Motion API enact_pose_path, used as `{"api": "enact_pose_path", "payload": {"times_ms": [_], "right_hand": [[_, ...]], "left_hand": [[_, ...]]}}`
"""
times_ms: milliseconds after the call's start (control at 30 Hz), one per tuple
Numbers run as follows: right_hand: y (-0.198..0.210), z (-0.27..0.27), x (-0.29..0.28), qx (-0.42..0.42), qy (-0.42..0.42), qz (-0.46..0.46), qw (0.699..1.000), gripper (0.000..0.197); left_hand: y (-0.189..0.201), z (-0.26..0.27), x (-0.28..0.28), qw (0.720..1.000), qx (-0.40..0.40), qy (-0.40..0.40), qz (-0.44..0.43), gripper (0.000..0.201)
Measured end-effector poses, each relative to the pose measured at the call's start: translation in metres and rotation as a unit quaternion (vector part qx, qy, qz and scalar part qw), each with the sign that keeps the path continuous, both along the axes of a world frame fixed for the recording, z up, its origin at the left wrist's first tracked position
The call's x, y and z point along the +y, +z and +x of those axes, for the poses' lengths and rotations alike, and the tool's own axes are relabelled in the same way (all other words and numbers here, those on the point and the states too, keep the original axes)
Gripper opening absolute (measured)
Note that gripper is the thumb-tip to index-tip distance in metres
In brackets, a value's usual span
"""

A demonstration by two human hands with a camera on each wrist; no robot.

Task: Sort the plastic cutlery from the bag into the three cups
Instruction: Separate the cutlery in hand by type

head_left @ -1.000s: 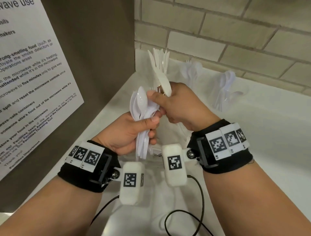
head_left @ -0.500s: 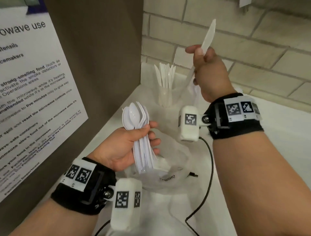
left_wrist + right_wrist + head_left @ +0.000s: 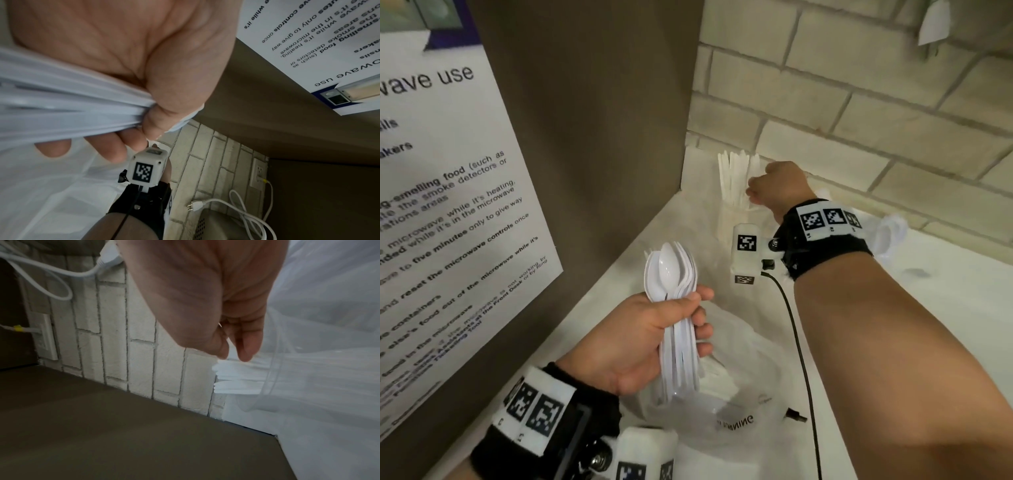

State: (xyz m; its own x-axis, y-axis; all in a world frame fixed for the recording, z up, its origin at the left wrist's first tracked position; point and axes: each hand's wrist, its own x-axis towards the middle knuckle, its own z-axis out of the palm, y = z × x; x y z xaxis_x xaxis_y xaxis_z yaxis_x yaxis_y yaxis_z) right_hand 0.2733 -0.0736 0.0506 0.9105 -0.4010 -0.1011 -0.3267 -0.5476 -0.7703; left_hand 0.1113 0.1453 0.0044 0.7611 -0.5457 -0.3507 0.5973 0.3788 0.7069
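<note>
My left hand (image 3: 640,339) grips a bundle of white plastic spoons (image 3: 671,270) upright, bowls up, above the clear plastic bag (image 3: 743,383) on the white counter. The left wrist view shows the handles (image 3: 61,105) clamped between thumb and fingers (image 3: 115,146). My right hand (image 3: 770,188) hovers at the back corner over a clear cup (image 3: 726,222) full of white knives (image 3: 736,171). In the right wrist view, the thumb and fingertip (image 3: 246,352) sit just above the knife tips (image 3: 236,378), slightly apart, nothing seen between them. A second cup (image 3: 890,233) of cutlery peeks out behind my right wrist.
A brown panel (image 3: 602,137) with a microwave-use poster (image 3: 448,205) walls off the left side. A brick wall (image 3: 859,102) closes the back. A black cable (image 3: 798,342) runs from my right wrist across the counter. A wall socket (image 3: 259,175) and white cord (image 3: 242,211) are nearby.
My right hand pulled one knife from the bundle, lifted it high, then came down to the knife cup; the knife no longer shows in its fingers. The left hand kept holding the spoons.
</note>
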Motion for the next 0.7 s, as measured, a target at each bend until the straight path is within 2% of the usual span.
{"api": "enact_pose_path", "payload": {"times_ms": [67, 167, 233, 300, 400, 500, 567, 700], "right_hand": [[0.0, -0.001, -0.004, -0.014, -0.007, 0.019, 1.0, 0.028], [0.005, -0.019, -0.005, -0.043, -0.015, 0.029, 0.999, 0.039], [0.012, -0.039, 0.001, -0.081, -0.002, 0.069, 0.994, 0.038], [0.021, -0.069, 0.013, -0.111, 0.038, 0.129, 0.985, 0.026], [0.029, -0.123, 0.033, -0.072, 0.152, 0.161, 0.973, 0.009], [0.026, -0.163, 0.042, 0.0, 0.258, 0.142, 0.956, 0.038], [0.019, -0.18, 0.044, 0.0, 0.28, 0.153, 0.948, 0.046], [0.003, -0.196, 0.045, -0.061, 0.248, 0.189, 0.948, 0.026]], "left_hand": [[0.0, 0.0, -0.001, 1.0, 0.0, 0.005, 0.003, 0.03], [0.001, -0.001, -0.001, 1.0, -0.008, 0.004, 0.008, 0.03], [0.003, -0.002, -0.002, 1.0, -0.021, -0.005, 0.013, 0.031], [0.007, -0.004, -0.003, 0.999, -0.027, -0.016, 0.009, 0.032], [0.01, -0.008, -0.005, 0.999, -0.034, -0.035, 0.0, 0.034], [0.011, -0.011, -0.007, 0.997, -0.06, -0.035, 0.026, 0.029], [0.012, -0.014, -0.009, 0.995, -0.08, -0.031, 0.041, 0.023], [0.013, -0.021, -0.014, 0.992, -0.109, -0.041, 0.053, 0.03]]}}
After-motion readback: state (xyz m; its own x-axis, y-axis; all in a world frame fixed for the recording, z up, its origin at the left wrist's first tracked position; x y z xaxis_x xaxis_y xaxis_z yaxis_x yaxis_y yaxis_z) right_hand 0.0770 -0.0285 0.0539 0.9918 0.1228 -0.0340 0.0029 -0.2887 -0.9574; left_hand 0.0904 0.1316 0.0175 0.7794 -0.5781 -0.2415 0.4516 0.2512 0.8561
